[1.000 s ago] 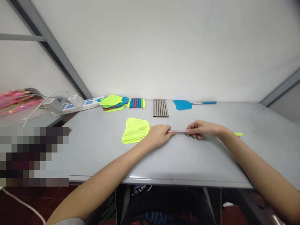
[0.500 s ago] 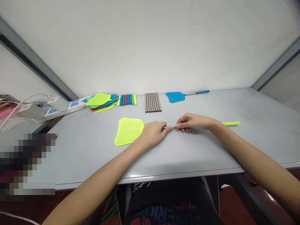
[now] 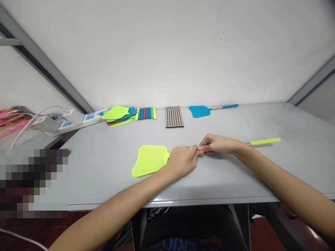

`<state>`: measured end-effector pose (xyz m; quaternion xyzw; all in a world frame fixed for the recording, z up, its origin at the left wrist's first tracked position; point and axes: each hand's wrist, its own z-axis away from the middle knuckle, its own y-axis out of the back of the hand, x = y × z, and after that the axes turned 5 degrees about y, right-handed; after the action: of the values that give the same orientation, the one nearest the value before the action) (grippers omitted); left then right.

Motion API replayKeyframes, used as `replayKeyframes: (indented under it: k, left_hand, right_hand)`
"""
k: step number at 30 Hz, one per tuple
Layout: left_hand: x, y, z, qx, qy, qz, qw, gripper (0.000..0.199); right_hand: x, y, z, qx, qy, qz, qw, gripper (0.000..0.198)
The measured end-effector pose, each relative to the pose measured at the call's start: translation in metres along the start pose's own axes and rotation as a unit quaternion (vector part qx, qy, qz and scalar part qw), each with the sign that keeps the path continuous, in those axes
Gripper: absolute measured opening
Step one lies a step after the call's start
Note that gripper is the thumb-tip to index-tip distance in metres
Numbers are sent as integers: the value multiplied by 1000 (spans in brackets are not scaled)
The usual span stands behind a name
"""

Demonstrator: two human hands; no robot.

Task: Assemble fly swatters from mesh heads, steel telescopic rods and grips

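Note:
A yellow-green fly swatter lies across the middle of the table, its perforated head on the left and its yellow-green grip on the right. My left hand is closed round the thin metal shaft just past the head's neck. Right beside it, the fingertips of my right hand pinch the same shaft. The two hands meet at the thumbs, hiding most of the shaft. A short piece of metal shows by my right wrist, where the grip begins.
Along the wall are stacked swatter heads, a row of coloured grips, a row of metal tubes and a blue fly swatter. A power strip with plugged-in chargers and white cables sits at the left.
My hands have come together, covering the shaft that showed between them. The swatter has shifted slightly toward me, and its neck and the metal beside its grip now show. The camera view has shifted a little.

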<state>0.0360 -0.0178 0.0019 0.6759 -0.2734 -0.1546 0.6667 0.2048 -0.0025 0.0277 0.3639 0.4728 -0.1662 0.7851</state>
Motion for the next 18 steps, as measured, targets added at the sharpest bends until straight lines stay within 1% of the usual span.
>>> replayKeyframes:
  k: [7, 10, 14, 18]
  left_hand:
    - [-4, 4, -2, 3, -10, 32, 999, 45]
    - [-8, 7, -3, 7, -13, 41, 999, 46]
    - [-15, 13, -7, 7, -13, 51, 999, 52]
    - [-26, 17, -10, 13, 3, 56, 998, 56]
  right_hand:
    - [3, 3, 0, -24, -6, -16, 1000, 29]
    - [2, 5, 2, -23, -9, -18, 1000, 29]
    - [2, 7, 2, -13, 1, -16, 1000, 34]
    - [5, 14, 4, -28, -6, -8, 1000, 33]
